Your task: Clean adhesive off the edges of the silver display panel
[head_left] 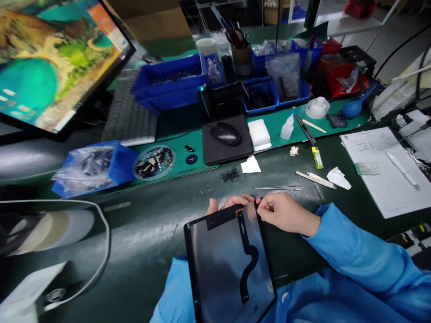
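Note:
I hold a flat dark screen panel (218, 260) tilted up in front of me, its back towards me, with a black curved flex cable (248, 258) running down it. My left hand (229, 202) is behind the panel's top edge, only its fingertips showing over it. At the top right corner my right hand (284, 213) pinches the panel's edge, fingers pressed together. Both sleeves are bright blue.
Tweezers (278, 188) lie on the dark mat just beyond my hands, beside a heap of black scraps (230, 174), white sticks (314, 179) and a yellow lighter (317, 157). A mouse (225, 133), blue bins (168, 80), a monitor (50, 58) and a paper sheet (387, 172) surround the work area.

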Demonstrator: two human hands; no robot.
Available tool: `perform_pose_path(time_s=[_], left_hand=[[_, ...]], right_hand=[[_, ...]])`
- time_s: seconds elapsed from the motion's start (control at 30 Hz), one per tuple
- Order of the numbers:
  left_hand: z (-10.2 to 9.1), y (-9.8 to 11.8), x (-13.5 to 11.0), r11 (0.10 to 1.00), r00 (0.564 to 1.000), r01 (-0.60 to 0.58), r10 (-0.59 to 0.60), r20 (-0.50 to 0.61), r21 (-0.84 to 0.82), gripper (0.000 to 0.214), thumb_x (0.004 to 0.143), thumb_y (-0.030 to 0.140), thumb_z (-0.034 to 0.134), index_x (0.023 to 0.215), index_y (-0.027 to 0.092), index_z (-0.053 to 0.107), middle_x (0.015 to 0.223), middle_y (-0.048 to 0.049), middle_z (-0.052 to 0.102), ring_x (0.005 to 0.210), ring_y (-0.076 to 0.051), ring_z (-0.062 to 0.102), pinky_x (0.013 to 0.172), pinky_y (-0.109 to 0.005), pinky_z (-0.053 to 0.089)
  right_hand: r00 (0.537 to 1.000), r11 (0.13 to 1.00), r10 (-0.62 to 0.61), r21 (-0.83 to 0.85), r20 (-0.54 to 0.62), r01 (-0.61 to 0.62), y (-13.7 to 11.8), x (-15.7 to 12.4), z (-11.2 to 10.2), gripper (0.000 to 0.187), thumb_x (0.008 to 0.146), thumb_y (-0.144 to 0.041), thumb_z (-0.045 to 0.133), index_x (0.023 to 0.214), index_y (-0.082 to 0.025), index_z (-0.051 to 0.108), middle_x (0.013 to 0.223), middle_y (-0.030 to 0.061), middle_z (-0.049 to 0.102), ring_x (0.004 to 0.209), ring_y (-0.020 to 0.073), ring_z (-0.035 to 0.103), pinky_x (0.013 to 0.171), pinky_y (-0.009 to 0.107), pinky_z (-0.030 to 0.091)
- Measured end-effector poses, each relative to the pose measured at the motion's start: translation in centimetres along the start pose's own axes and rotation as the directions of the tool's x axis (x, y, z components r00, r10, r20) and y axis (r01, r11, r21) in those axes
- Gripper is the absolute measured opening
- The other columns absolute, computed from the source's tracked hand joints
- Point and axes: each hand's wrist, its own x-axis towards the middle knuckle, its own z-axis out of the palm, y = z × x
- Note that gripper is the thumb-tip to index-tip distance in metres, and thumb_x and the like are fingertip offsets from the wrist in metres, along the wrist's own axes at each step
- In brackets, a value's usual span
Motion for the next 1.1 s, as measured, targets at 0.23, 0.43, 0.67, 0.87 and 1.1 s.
perform_pose_path(time_s=[0.23,0.43,0.67,0.87,1.1], left_hand=[[0.0,0.2,0.1,0.999,1.000,-0.002,0.001,0.026,0.032,0.057,0.091,0.074,0.062,0.092,0.021,0.084,0.117,-0.0061,0.069,0.123,-0.028,0.064,0.113,-0.035,0.051],[0.1,0.1,0.4,1.000,1.000,-0.003,0.002,0.030,0.030,0.057,0.089,0.076,0.063,0.091,0.023,0.084,0.114,-0.0059,0.069,0.119,-0.027,0.064,0.118,-0.038,0.047],[0.6,0.2,-0.1,0.999,0.999,-0.023,0.022,0.037,0.027,0.057,0.095,0.073,0.058,0.093,0.022,0.084,0.115,-0.0075,0.069,0.121,-0.029,0.065,0.122,-0.044,0.044],[-0.5,-0.9,1.0,0.998,0.998,-0.049,0.050,0.046,-0.026,0.062,0.090,0.075,0.061,0.092,0.018,0.085,0.114,-0.0108,0.074,0.113,-0.028,0.069,0.106,-0.038,0.056],[-0.4,-2.1,1.9,0.983,0.983,-0.182,0.182,0.037,0.011,0.070,0.091,0.079,0.058,0.081,0.015,0.085,0.103,-0.0144,0.074,0.103,-0.029,0.071,0.097,-0.041,0.058]], right_hand=[[1.000,0.995,-0.022,-0.100,-0.004,0.022,-0.8,-0.3,-0.2,0.013,0.084,-0.015,0.067,0.073,-0.020,0.062,0.069,-0.0033,0.067,0.063,0.0122,0.059,0.058,0.024,0.040],[0.997,0.990,-0.063,-0.122,0.051,0.069,-1.0,-0.2,-0.8,0.014,0.083,-0.014,0.065,0.072,-0.021,0.059,0.067,-0.0053,0.061,0.063,0.0114,0.053,0.059,0.024,0.039],[0.998,0.993,-0.043,-0.109,0.036,0.046,-1.2,-0.4,-1.1,0.010,0.086,-0.017,0.064,0.077,-0.021,0.063,0.071,-0.0034,0.065,0.064,0.0127,0.057,0.061,0.026,0.041],[0.999,0.984,-0.025,-0.174,0.022,0.029,-1.7,-0.6,-1.0,0.009,0.088,-0.017,0.065,0.081,-0.021,0.069,0.074,-0.0020,0.071,0.066,0.0140,0.063,0.064,0.027,0.044],[1.000,0.975,-0.011,-0.221,0.012,0.014,-1.4,-0.4,-0.6,0.010,0.086,-0.016,0.065,0.078,-0.021,0.068,0.072,-0.0026,0.071,0.065,0.0137,0.063,0.063,0.027,0.042]])
